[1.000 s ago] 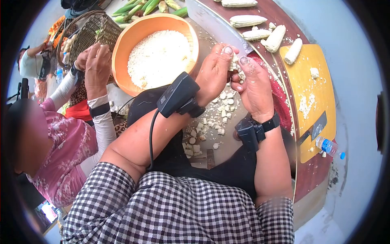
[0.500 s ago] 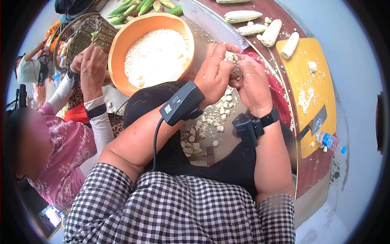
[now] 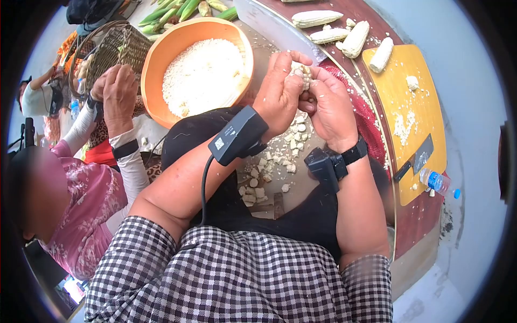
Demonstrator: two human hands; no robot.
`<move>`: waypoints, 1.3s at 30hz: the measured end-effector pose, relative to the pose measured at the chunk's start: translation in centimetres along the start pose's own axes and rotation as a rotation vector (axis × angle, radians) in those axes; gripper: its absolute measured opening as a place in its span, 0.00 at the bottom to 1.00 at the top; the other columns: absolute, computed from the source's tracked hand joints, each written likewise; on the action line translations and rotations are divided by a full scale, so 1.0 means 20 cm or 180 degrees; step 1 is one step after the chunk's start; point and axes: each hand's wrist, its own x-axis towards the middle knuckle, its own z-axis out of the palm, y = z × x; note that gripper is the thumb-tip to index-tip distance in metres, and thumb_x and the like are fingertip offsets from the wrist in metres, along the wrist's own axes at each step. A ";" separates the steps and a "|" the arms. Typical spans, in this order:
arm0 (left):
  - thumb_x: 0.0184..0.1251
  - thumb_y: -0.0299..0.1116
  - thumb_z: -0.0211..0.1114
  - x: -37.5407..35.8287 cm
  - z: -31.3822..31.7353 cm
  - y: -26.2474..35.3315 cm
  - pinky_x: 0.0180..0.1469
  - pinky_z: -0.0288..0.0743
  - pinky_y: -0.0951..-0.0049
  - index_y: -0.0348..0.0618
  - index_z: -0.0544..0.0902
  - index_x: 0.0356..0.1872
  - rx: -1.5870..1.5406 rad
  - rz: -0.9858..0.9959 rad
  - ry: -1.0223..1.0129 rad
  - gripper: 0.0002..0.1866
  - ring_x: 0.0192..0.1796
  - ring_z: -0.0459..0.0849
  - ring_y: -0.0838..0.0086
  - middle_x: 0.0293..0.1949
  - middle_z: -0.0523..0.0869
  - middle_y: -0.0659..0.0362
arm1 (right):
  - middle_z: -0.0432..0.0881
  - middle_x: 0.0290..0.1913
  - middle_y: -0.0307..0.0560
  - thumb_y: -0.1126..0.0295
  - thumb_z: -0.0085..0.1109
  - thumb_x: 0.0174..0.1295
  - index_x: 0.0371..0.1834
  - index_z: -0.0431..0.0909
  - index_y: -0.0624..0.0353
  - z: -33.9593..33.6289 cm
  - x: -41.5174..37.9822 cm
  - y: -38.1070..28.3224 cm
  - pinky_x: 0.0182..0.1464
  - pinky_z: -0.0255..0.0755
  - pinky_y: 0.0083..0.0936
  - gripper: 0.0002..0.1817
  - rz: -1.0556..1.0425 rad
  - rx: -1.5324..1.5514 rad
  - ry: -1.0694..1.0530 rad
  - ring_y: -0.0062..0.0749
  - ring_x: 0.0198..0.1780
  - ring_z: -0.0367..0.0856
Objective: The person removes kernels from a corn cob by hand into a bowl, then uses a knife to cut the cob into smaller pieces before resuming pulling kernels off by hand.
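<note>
Between my two hands is a short piece of white corn cob [image 3: 302, 74] with kernels on it. My left hand [image 3: 280, 94] wraps it from the left, thumb pressed on its side. From the right, my right hand [image 3: 330, 107] grips the same piece with thumb and curled fingers. Part of the cob is hidden behind the fingers. Left of my hands stands an orange basin [image 3: 153, 81] holding a heap of loose white kernels [image 3: 202, 75]. Broken cob pieces [image 3: 293, 145] lie scattered on the floor below my hands.
At right, a table [image 3: 417, 229] bears whole white corn cobs [image 3: 355, 40], a yellow cutting board [image 3: 425, 107], a cleaver [image 3: 423, 155] and a plastic bottle [image 3: 437, 183]. Another person's hands [image 3: 119, 99] are at left, by a wicker basket [image 3: 121, 48]. Green corn ears [image 3: 172, 13] lie behind the basin.
Both my hands have shifted slightly left and turned the cob piece, so more of its kernelled side shows. The view has moved a little.
</note>
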 end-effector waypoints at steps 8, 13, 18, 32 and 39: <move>0.73 0.30 0.37 0.02 -0.06 -0.03 0.33 0.77 0.78 0.39 0.67 0.53 0.0127 0.0051 -0.0101 0.14 0.30 0.76 0.78 0.38 0.74 0.57 | 0.76 0.35 0.38 0.71 0.49 0.66 0.45 0.73 0.64 0.01 -0.01 -0.04 0.28 0.65 0.13 0.10 -0.0045 0.0408 -0.0350 0.18 0.31 0.71; 0.74 0.32 0.37 0.03 -0.06 -0.02 0.36 0.77 0.78 0.40 0.66 0.55 0.0118 -0.0026 -0.0131 0.15 0.31 0.76 0.79 0.34 0.77 0.59 | 0.76 0.34 0.39 0.68 0.52 0.67 0.48 0.71 0.64 0.01 -0.01 -0.03 0.29 0.65 0.12 0.12 -0.0112 0.0274 -0.0408 0.17 0.32 0.71; 0.73 0.31 0.38 0.02 -0.07 -0.02 0.38 0.75 0.79 0.40 0.68 0.54 0.0342 -0.0010 -0.0160 0.15 0.33 0.76 0.81 0.34 0.77 0.59 | 0.76 0.33 0.39 0.68 0.52 0.67 0.49 0.71 0.65 -0.02 0.01 0.00 0.29 0.65 0.12 0.12 -0.0175 -0.0004 -0.0425 0.16 0.31 0.71; 0.73 0.28 0.41 0.03 -0.05 -0.03 0.36 0.74 0.78 0.38 0.70 0.51 0.0243 0.0030 -0.0083 0.12 0.35 0.76 0.80 0.42 0.74 0.56 | 0.76 0.33 0.38 0.71 0.47 0.66 0.43 0.74 0.63 -0.05 0.02 -0.03 0.25 0.63 0.11 0.09 0.0023 0.0139 -0.0354 0.17 0.30 0.72; 0.76 0.36 0.40 0.03 -0.07 0.01 0.38 0.76 0.79 0.40 0.71 0.52 -0.0314 -0.0428 -0.0077 0.15 0.31 0.76 0.80 0.36 0.78 0.59 | 0.74 0.34 0.36 0.63 0.58 0.66 0.43 0.73 0.63 -0.01 -0.01 -0.04 0.26 0.63 0.10 0.14 -0.0050 0.0083 -0.0333 0.16 0.32 0.72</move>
